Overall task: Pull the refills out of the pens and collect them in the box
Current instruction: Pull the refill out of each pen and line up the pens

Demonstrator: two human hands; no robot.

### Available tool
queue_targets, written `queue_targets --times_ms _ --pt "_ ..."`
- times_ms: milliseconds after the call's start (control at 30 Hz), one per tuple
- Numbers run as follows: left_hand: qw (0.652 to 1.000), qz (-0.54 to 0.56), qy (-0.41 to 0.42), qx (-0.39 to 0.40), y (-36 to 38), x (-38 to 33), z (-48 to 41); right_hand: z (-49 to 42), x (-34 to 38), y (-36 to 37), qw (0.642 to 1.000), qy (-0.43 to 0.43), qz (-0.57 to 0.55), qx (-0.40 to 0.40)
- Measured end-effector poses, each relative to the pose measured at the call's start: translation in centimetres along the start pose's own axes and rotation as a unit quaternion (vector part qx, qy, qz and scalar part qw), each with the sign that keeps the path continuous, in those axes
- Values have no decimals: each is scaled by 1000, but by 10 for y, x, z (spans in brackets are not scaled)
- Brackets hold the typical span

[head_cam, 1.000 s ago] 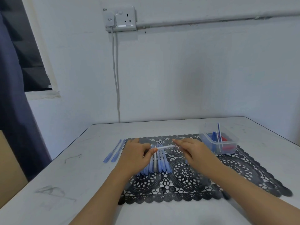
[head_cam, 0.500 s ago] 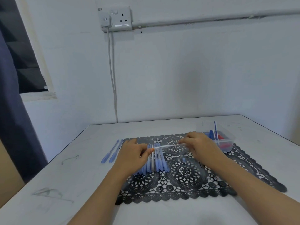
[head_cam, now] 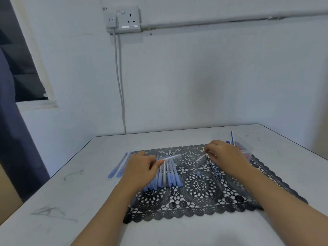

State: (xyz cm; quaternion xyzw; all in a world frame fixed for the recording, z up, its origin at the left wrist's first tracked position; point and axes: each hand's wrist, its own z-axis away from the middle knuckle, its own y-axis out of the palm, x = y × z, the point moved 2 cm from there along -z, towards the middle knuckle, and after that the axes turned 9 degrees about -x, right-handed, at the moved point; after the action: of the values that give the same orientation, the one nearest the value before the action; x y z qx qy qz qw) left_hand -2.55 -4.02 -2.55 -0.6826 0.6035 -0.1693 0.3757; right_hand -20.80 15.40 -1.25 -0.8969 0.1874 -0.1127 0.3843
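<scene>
My left hand [head_cam: 142,167] pinches a clear pen barrel [head_cam: 173,157] by its near end, the barrel pointing right. My right hand [head_cam: 225,157] pinches a thin pale refill [head_cam: 201,158] that hangs free of the barrel, a gap between the two. Several blue pens [head_cam: 167,174] lie side by side on the black lace mat [head_cam: 198,197] under my left hand. The clear plastic box [head_cam: 245,148] sits at the mat's far right corner with blue and red pieces in it and one refill sticking up.
Two blue pen barrels [head_cam: 120,166] lie on the white table [head_cam: 71,192] left of the mat. A small blue cap [head_cam: 198,174] and thin refills [head_cam: 215,168] lie on the mat near my right hand. The wall stands close behind the table.
My right hand has drawn the refill out of the barrel and moved right toward the box. My left hand stays over the pens with the empty barrel.
</scene>
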Motion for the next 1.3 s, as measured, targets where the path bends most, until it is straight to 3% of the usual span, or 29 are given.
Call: queue_targets --times_ms 200,333,900,1000,1100,1200,1300 --pt "1000 -5 -7 1 -1 0 1 2 -2 15 993 -26 -29 116" --pt "1000 -1 -11 2 -1 0 1 2 -9 26 988 -18 -32 149" --pt "1000 7 -19 6 2 3 1 3 -17 38 987 -7 -28 157" --pt "1000 10 -21 5 2 2 1 2 -8 29 990 9 -75 117" --pt "1000 10 -20 0 3 4 1 -6 -2 10 988 66 -137 -5" --pt "1000 4 -22 -2 2 5 2 -18 -10 -7 963 183 -151 -125" --pt "1000 1 -20 -2 2 4 1 -35 -29 -12 952 261 -113 -117"
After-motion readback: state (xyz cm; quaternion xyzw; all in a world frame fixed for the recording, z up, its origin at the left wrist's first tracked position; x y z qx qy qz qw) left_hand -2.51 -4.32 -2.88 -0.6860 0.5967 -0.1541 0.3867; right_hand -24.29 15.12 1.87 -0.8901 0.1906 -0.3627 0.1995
